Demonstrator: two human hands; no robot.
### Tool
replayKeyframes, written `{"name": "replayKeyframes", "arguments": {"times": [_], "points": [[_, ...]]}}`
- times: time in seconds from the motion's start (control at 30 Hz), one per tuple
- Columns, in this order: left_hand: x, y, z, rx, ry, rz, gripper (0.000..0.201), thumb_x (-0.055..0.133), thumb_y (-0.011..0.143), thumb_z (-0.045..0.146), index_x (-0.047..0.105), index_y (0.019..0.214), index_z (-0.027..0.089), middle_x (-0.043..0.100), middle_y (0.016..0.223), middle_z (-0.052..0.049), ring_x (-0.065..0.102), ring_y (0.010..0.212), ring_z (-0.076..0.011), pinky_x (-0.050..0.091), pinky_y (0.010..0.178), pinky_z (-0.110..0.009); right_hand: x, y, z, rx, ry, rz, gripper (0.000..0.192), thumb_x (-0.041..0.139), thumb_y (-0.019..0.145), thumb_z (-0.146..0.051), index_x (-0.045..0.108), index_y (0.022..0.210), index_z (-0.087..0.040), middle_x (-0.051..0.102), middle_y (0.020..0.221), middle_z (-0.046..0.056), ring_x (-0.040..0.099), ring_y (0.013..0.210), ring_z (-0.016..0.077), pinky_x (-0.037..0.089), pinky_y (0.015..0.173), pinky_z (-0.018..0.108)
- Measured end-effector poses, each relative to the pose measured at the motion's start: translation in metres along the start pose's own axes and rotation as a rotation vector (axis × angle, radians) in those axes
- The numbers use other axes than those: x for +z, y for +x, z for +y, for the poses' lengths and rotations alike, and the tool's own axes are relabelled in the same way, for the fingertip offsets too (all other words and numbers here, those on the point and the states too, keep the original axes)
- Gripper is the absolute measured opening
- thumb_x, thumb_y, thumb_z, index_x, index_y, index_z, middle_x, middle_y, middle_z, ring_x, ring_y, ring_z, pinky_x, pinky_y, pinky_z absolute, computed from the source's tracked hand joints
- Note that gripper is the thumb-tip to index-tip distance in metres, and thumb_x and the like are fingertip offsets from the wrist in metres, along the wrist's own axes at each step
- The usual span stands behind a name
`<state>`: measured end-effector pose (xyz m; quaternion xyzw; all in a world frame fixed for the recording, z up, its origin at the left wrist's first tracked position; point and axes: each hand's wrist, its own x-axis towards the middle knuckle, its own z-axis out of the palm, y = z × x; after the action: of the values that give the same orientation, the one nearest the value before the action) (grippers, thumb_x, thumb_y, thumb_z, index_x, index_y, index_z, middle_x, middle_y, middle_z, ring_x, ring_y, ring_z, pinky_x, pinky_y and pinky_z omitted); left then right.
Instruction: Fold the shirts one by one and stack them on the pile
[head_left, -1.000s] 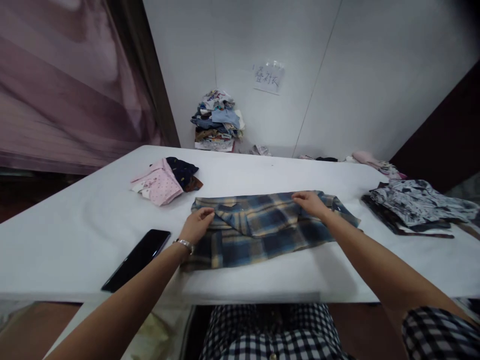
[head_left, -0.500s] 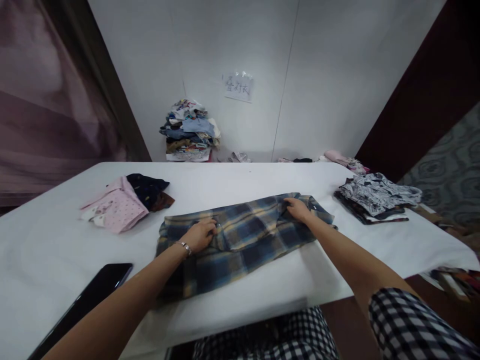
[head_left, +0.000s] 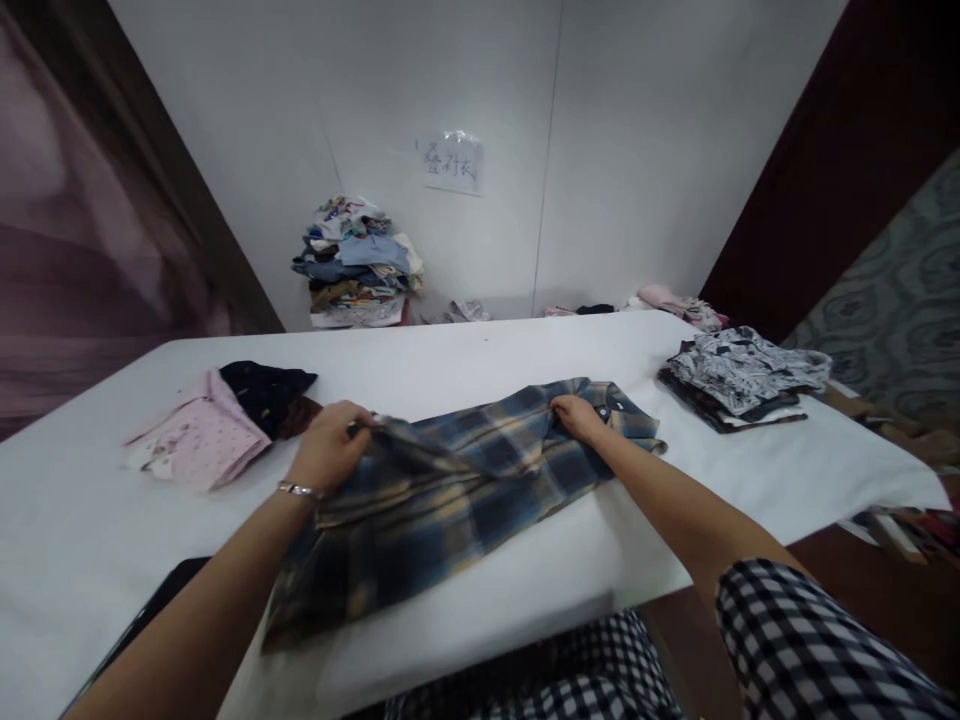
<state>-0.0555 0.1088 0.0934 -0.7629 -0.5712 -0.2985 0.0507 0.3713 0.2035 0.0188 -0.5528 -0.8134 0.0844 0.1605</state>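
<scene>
My left hand pinches and lifts the far left edge of a blue plaid shirt lying mid-table; my right hand grips its collar end. Pink folded clothes lie left, a patterned pile right.

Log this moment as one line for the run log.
left hand: grips plaid shirt edge, lifted | right hand: pinches shirt near collar | white table

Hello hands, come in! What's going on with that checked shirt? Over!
Left hand gripping blue-and-tan plaid flannel shirt, edge lifted. Right hand pinching it near collar. Shirt flat on white table. Nothing on top.
</scene>
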Motion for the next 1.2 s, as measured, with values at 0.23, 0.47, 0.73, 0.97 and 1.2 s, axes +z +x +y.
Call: {"name": "replayKeyframes", "arguments": {"times": [0.23, 0.47, 0.73, 0.97, 1.2], "points": [[-0.016, -0.061, -0.028, 0.147, 0.223, -0.14, 0.016, 0.044, 0.076, 0.017, 0.057, 0.07, 0.021, 0.064, 0.084, -0.009, 0.057, 0.085, -0.0244, 0.045, 0.08, -0.04, 0.002, -0.003, 0.002, 0.011, 0.006, -0.053, 0.032, 0.044, 0.083, -0.011, 0.069, 0.103, -0.014, 0.069, 0.108, 0.01, 0.061, 0.101, 0.0212, 0.043, 0.092, 0.029], [-0.012, -0.097, -0.024, -0.148, 0.068, -0.067, 0.02, 0.041, 0.075, 0.018, 0.06, 0.08, 0.022, 0.067, 0.089, -0.006, 0.061, 0.089, -0.0217, 0.047, 0.085, -0.035, -0.008, -0.002, -0.028, -0.045, 0.0, 0.01, 0.037, 0.044, 0.086, -0.017, 0.065, 0.116, -0.013, 0.06, 0.126, 0.013, 0.051, 0.121, 0.0242, 0.035, 0.106, 0.036], [0.021, -0.076, 0.011, -0.439, 0.108, -0.191, 0.046, 0.038, 0.089, 0.046, 0.06, 0.113, 0.014, 0.063, 0.117, -0.014, 0.056, 0.11, -0.0263, 0.042, 0.097, -0.038, 0.032, -0.043, -0.108, -0.33, -0.011, -0.202, 0.055, 0.041, 0.091, -0.05, 0.046, 0.139, -0.023, 0.031, 0.151, 0.011, 0.023, 0.14, 0.0281, 0.02, 0.111, 0.049], [0.029, -0.07, 0.01, -0.598, 0.225, -0.266, 0.045, 0.042, 0.087, 0.05, 0.066, 0.105, 0.017, 0.066, 0.108, -0.013, 0.059, 0.102, -0.0271, 0.045, 0.088, -0.036, 0.048, -0.055, -0.106, -0.304, -0.096, -0.205, 0.058, 0.033, 0.093, -0.054, 0.041, 0.142, -0.024, 0.026, 0.153, 0.009, 0.02, 0.142, 0.0249, 0.017, 0.112, 0.048], [0.034, -0.024, 0.033, -0.505, 0.265, -0.338, 0.042, 0.037, 0.09, 0.04, 0.066, 0.107, 0.015, 0.062, 0.119, -0.015, 0.053, 0.114, -0.0284, 0.04, 0.092, -0.039, 0.045, -0.055, -0.109, -0.303, -0.095, -0.198, 0.057, 0.035, 0.093, -0.052, 0.042, 0.141, -0.021, 0.027, 0.152, 0.01, 0.021, 0.141, 0.0245, 0.016, 0.113, 0.046]]}}
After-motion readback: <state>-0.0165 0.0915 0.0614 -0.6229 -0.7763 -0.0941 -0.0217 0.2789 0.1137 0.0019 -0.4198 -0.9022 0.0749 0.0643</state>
